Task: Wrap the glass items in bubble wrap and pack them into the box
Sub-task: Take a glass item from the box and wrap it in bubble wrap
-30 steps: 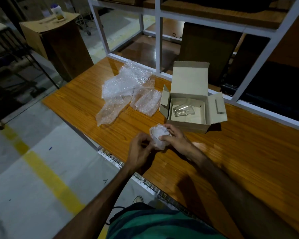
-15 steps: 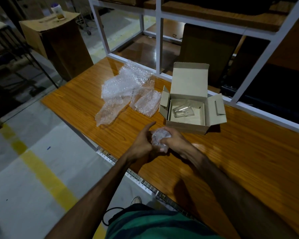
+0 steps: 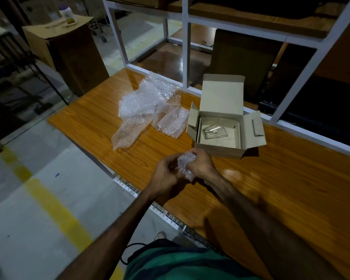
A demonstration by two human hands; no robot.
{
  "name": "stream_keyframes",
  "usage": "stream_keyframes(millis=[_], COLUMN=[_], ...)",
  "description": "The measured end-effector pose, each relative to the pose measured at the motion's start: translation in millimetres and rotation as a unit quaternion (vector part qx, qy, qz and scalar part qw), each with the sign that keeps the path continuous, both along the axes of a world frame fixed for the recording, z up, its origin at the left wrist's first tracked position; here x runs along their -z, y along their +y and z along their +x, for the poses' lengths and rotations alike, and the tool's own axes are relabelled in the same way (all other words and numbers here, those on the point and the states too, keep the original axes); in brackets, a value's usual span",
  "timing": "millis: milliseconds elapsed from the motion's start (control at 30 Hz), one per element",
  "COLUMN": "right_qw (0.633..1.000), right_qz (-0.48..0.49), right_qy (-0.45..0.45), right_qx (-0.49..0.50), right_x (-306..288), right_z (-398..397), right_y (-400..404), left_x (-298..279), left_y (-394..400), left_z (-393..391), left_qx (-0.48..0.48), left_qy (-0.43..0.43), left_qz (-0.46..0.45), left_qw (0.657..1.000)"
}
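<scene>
A small bundle of bubble wrap [image 3: 185,165] sits between both hands just above the wooden table [image 3: 281,188]. My left hand [image 3: 166,174] grips its left side and my right hand [image 3: 202,165] closes over its top and right. What is inside the wrap is hidden. Behind the hands stands an open cardboard box [image 3: 220,150] with its lid up. A clear glass [image 3: 214,131] lies on its side inside it. Loose sheets of bubble wrap [image 3: 148,110] lie to the left of the box.
A white metal shelf frame [image 3: 185,47] rises behind the table. The table's left edge drops to a concrete floor with a yellow line [image 3: 55,211]. A tall cardboard box [image 3: 69,51] with a bottle on top stands far left.
Both hands have closed tighter around the bundle, which now looks smaller and more squeezed. The left hand's fingers have curled in from an extended pose.
</scene>
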State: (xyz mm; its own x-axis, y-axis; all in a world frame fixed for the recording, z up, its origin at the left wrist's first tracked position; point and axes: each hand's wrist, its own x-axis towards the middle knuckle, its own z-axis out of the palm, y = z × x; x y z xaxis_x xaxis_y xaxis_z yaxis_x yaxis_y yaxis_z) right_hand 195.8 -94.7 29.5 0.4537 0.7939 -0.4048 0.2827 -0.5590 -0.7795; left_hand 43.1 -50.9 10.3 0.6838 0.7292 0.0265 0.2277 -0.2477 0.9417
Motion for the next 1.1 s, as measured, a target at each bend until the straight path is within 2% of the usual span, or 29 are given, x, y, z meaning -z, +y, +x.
stream_keyframes(millis=[133,200,267,333,400,500,600,733,867,1100], right_qw=[1.0,1.0,0.992,0.968,0.946,0.942,0.941,0.95,0.971,0.967], right_qz=[-0.022,-0.015,0.009,0.034,0.053,0.084,0.115,0.138,0.14,0.212], right_qy=[-0.01,0.024,0.122,0.247,0.318,0.312,0.304,0.274,0.191,0.143], right_qx=[0.011,-0.007,-0.038,-0.035,-0.039,-0.087,-0.094,-0.057,0.029,-0.001], right_x=[-4.7,-7.6,-10.4,-15.8,-18.9,-14.7,-6.3,3.8,12.0,15.5], right_z=[-4.1,-1.8,5.5,17.0,29.5,40.0,39.3,30.7,19.9,15.9], right_y=[4.6,3.3,-0.3,-7.8,-17.9,-32.8,-38.7,-37.8,-36.2,-40.6], left_x=[-3.5,-6.6,-9.4,-8.7,-7.4,-7.8,-6.8,-7.2,-5.2,-9.2], left_y=[0.4,3.9,8.0,11.9,14.0,14.4,14.2,15.4,18.8,21.6], left_z=[-3.9,-6.6,-10.3,-14.2,-16.5,-16.4,-16.2,-18.6,-20.8,-20.6], left_qx=[-0.003,0.005,-0.002,-0.013,-0.014,-0.007,-0.014,-0.011,-0.024,0.015], left_qy=[0.018,0.025,0.031,0.03,0.033,0.038,0.033,0.04,0.05,0.072], left_qz=[0.037,0.055,0.057,0.047,0.048,0.052,0.042,0.064,0.082,0.101], left_qw=[0.999,0.998,0.998,0.998,0.998,0.998,0.998,0.997,0.995,0.992])
